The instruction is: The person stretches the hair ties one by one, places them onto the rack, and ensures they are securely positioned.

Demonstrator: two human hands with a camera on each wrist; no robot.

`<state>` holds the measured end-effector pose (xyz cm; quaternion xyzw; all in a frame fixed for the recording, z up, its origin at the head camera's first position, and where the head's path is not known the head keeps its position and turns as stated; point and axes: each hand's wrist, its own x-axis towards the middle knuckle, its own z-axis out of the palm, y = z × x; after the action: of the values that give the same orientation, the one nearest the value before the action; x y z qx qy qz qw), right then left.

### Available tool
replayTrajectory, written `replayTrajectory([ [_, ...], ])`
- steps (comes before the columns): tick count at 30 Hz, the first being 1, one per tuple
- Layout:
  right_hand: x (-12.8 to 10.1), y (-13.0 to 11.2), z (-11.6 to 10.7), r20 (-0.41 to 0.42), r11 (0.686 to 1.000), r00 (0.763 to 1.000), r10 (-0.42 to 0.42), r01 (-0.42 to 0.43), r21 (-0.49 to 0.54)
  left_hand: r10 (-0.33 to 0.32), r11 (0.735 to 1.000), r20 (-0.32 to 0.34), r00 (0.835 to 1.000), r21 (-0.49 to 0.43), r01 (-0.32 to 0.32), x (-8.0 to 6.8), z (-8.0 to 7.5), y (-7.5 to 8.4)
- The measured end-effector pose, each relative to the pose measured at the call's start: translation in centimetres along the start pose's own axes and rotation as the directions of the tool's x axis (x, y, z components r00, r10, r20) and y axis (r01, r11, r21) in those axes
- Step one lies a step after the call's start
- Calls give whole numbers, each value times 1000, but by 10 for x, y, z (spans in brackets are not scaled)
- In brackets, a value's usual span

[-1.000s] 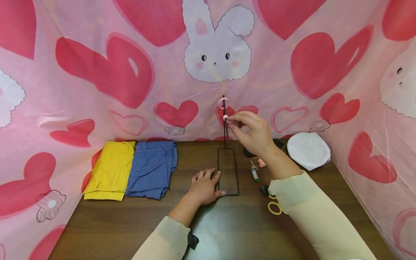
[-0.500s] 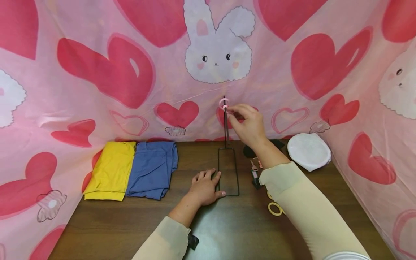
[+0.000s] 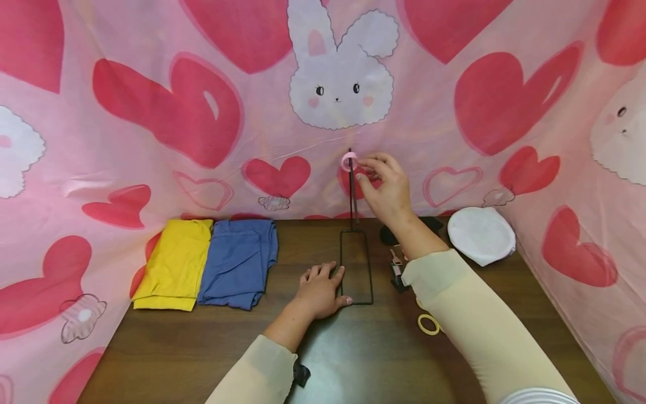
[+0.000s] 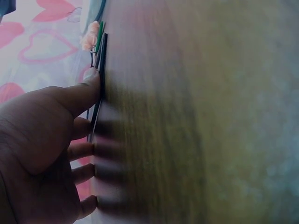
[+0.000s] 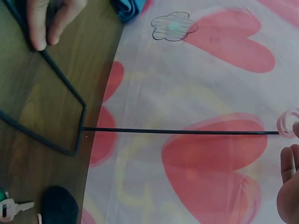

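1. Movement: your right hand (image 3: 387,188) has gone forward or upward along the black wire stand (image 5: 177,132) within the last second; the view does not settle which.
2. Second change: a small pink piece, pinched by that hand and apart from the pink ring (image 3: 351,156) a second ago, no longer shows separately. In my judgement the two now lie together, which puts the work at the stand's upper end. Overlap prevents a count.
3. Your right hand: thumb and forefinger slightly parted, other fingers bent, no closed pinch visible. The parting suggests you have let go or are letting go.
4. Pink ring: just beside your right fingertips, on their left, near the stand's top. It appears to sit around the wire; full threading cannot be confirmed.
5. Your left hand (image 3: 318,292): fingers spread, not wrapped around anything. Its thumb lies on the rectangular base (image 3: 369,269), at the near left corner. Position unchanged; it appears to steady the stand.
6. Left of your left hand: blue folded cloth (image 3: 236,264), then yellow folded cloth (image 3: 174,264), also unmoved.
7. Below your right hand, near the sleeve: key (image 3: 396,256) and yellow ring (image 3: 419,324), the latter partly covered.
8. Beyond your right wrist, to its right: white round pouch (image 3: 481,235).
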<state>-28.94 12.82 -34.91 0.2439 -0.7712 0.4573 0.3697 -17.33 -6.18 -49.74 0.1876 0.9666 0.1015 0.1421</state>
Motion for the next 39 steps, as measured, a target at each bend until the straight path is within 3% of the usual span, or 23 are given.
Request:
replayTrajectory([
  [17,-42,-2,-34,125,999,992,-23,29,-43,-5,1000,-3,1000,-3,5,2,-1,-2],
  [29,-83,13,-59,83,996,996,-9,16,-86,-5,1000,-5,1000,-21,5,-2,-2,1],
  [39,-115,12,-84,162,994,986,25,-7,-109,-6,1000,2,1000,-8,6,0,0,0],
])
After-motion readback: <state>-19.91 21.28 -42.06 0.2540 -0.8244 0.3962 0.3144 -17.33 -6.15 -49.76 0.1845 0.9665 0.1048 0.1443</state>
